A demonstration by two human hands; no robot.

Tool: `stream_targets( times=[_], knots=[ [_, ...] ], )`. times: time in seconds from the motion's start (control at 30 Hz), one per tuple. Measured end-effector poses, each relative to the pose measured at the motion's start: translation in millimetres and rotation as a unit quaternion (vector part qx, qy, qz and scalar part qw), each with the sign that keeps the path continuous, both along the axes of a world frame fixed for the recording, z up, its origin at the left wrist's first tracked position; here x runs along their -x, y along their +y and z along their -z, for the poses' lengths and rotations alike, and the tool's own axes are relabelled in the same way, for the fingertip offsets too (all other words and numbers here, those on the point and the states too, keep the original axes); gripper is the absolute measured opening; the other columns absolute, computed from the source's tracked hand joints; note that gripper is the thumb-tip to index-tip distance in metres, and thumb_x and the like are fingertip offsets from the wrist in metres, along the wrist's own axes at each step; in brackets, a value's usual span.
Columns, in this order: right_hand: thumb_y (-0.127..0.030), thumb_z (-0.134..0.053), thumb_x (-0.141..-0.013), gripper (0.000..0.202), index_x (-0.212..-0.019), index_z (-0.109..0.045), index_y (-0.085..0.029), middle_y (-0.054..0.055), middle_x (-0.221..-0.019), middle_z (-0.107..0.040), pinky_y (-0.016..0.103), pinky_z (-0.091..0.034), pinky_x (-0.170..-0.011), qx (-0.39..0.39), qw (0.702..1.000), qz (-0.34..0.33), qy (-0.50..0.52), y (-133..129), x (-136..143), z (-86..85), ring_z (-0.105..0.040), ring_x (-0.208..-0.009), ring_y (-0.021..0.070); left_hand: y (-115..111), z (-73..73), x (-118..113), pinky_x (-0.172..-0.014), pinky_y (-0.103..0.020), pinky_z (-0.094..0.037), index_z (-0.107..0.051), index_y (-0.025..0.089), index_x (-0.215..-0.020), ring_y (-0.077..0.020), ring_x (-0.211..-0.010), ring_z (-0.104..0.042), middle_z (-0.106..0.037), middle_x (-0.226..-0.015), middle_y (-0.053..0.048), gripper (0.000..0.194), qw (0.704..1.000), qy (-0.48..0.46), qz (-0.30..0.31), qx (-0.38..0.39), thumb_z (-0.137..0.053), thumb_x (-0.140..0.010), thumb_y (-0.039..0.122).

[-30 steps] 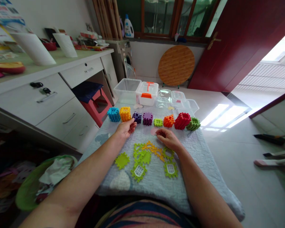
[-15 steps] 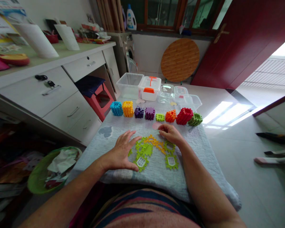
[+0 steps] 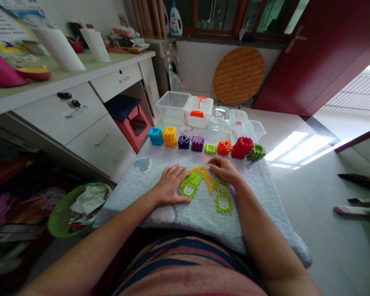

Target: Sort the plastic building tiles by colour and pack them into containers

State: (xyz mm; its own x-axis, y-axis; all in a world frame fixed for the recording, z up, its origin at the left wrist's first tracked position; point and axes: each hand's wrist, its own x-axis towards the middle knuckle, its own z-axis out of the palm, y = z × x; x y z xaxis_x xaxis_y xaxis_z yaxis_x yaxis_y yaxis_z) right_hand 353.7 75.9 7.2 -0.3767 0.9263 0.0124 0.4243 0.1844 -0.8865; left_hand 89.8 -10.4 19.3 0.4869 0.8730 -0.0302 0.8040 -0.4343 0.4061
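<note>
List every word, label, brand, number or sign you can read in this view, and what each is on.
No text can be read with certainty.
Sheet on the wall: rows of reddish print, too blurred to read.
Blue-and-white packet beside it: printing blurred, unreadable.
White bottle with a blue cap: blue label marks, too small to read.
Toy blocks, flat tiles and clear boxes: no lettering that I can make out.

On counter: containers along far edge, row of block stacks before them, flat pieces between row and near edge.
</note>
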Motion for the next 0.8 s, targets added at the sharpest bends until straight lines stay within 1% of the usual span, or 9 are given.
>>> stream_targets(
  times=[0.13,0.27,0.37,0.43,0.5,0.53,0.63,0.7,0.8],
  knots=[
    [-0.035,-0.058,-0.073,0.022,-0.085,-0.062,-0.017,-0.003,-0.068,-0.054,0.023,-0.033,-0.052,0.017,0.999,0.007,0.033,-0.5,0.4,-1.5,-0.043,-0.057,0.0094,11.7,3.6,-9.6,-0.115,-0.053,-0.019,-0.047,0.021,-0.140,-0.0366,-0.138,-0.035,-0.046,-0.146,-0.016,0.086,0.999,-0.021,-0.012,-0.041,-0.069,-0.069,0.065],
    [-0.037,-0.057,-0.074,0.023,-0.087,-0.060,-0.017,-0.003,-0.067,-0.055,0.023,-0.034,-0.051,0.025,0.998,0.034,0.048,2.5,-7.2,-9.6,-0.043,-0.055,0.0093,18.5,5.5,-11.8,-0.114,-0.049,-0.026,-0.048,0.020,-0.138,-0.0325,-0.133,-0.042,-0.051,-0.141,-0.015,0.078,0.996,-0.044,-0.021,-0.074,-0.069,-0.074,0.057],
    [-0.030,-0.055,-0.076,0.013,-0.077,-0.059,-0.018,-0.002,-0.066,-0.056,0.024,-0.035,-0.053,-0.021,0.997,0.040,-0.055,1.5,-22.0,-23.6,-0.045,-0.057,0.0105,18.6,5.3,-4.0,-0.114,-0.050,-0.027,-0.049,0.017,-0.136,-0.0330,-0.134,-0.041,-0.050,-0.142,-0.016,0.077,0.996,-0.037,-0.027,-0.081,-0.072,-0.072,0.055],
    [-0.028,-0.058,-0.076,0.010,-0.073,-0.059,-0.018,-0.001,-0.067,-0.057,0.025,-0.035,-0.056,-0.043,0.984,0.001,-0.171,-5.8,-32.2,-34.9,-0.048,-0.060,0.0119,17.9,5.4,2.9,-0.114,-0.050,-0.029,-0.051,0.016,-0.134,-0.0335,-0.134,-0.041,-0.050,-0.142,-0.017,0.076,0.996,-0.028,-0.035,-0.076,-0.072,-0.072,0.054],
    [-0.029,-0.066,-0.073,0.014,-0.082,-0.062,-0.019,0.001,-0.076,-0.061,0.026,-0.037,-0.060,-0.040,0.962,-0.055,-0.264,-19.0,-38.7,-43.9,-0.052,-0.066,0.0141,17.6,6.0,7.3,-0.113,-0.049,-0.030,-0.051,0.015,-0.134,-0.0331,-0.133,-0.043,-0.051,-0.141,-0.017,0.075,0.996,-0.027,-0.041,-0.072,-0.072,-0.073,0.054],
    [-0.031,-0.071,-0.070,0.024,-0.090,-0.063,-0.019,0.003,-0.083,-0.063,0.027,-0.040,-0.064,-0.037,0.953,-0.076,-0.293,-27.0,-40.1,-46.6,-0.055,-0.071,0.0156,17.8,6.4,7.8,-0.113,-0.049,-0.031,-0.050,0.015,-0.135,-0.0328,-0.132,-0.043,-0.052,-0.140,-0.017,0.076,0.996,-0.030,-0.042,-0.073,-0.072,-0.073,0.053],
    [-0.035,-0.079,-0.063,0.051,-0.108,-0.061,-0.018,0.008,-0.101,-0.061,0.031,-0.044,-0.077,-0.051,0.935,-0.102,-0.335,-49.7,-38.1,-46.8,-0.058,-0.087,0.0213,19.9,6.1,2.5,-0.113,-0.049,-0.031,-0.048,0.016,-0.137,-0.0324,-0.132,-0.044,-0.052,-0.140,-0.015,0.078,0.995,-0.044,-0.029,-0.088,-0.073,-0.072,0.052],
    [-0.033,-0.078,-0.065,0.051,-0.110,-0.060,-0.018,0.009,-0.105,-0.058,0.032,-0.044,-0.082,-0.068,0.933,-0.109,-0.336,-59.0,-35.2,-42.9,-0.057,-0.093,0.0227,22.4,4.1,-4.2,-0.112,-0.049,-0.032,-0.050,0.017,-0.135,-0.0320,-0.129,-0.046,-0.055,-0.138,-0.014,0.074,0.994,-0.051,-0.007,-0.094,-0.073,-0.073,0.050],
    [-0.026,-0.072,-0.069,0.044,-0.110,-0.061,-0.017,0.009,-0.103,-0.059,0.032,-0.044,-0.083,-0.082,0.936,-0.118,-0.322,-62.4,-33.6,-39.0,-0.057,-0.092,0.0214,26.6,0.2,-12.8,-0.105,-0.045,-0.040,-0.059,0.016,-0.125,-0.0295,-0.117,-0.054,-0.063,-0.124,-0.013,0.059,0.994,-0.060,0.015,-0.093,-0.071,-0.077,0.048]
  ],
)
